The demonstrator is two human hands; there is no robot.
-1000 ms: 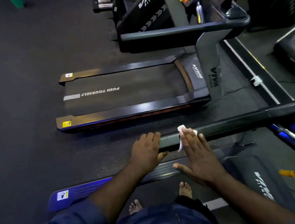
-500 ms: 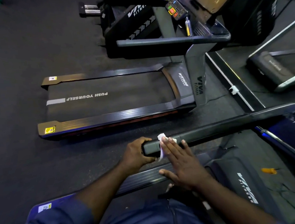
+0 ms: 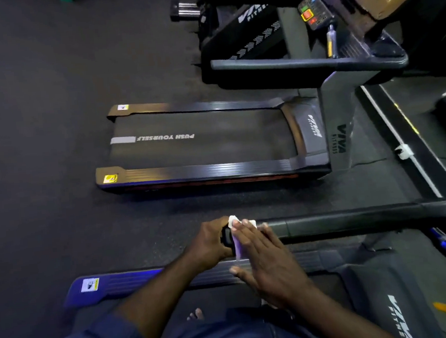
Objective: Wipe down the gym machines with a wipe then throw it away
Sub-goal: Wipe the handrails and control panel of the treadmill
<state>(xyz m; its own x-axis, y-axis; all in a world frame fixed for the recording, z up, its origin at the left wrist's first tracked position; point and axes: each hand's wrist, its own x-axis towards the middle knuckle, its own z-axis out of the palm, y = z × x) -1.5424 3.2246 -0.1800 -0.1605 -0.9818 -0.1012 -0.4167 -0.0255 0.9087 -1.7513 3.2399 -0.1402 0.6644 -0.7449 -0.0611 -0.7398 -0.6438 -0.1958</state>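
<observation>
so the left hand (image 3: pixel 209 246) is now gripping the free end of the handrail (image 3: pixel 354 220), fingers curling round it, where a second ago it was just lying flat on that end. the right hand (image 3: pixel 267 266) is pressing the wipe (image 3: pixel 233 220) onto the handrail with straight, flat fingers and the thumb sticking out. it's been sliding toward the end and is now sitting right up against the left hand. the wipe is lying over the top of the handrail's end under those fingers, with a corner poking out past the fingertips and a flap hanging down the near side. I'm guessing this pass is running out of handrail, so it'll be reversing or moving on. the other treadmill (image 3: pixel 201 141) beyond the handrail is probably still waiting its turn, and I'm not seeing a bin, so throwing the wipe away is looking a long way off
</observation>
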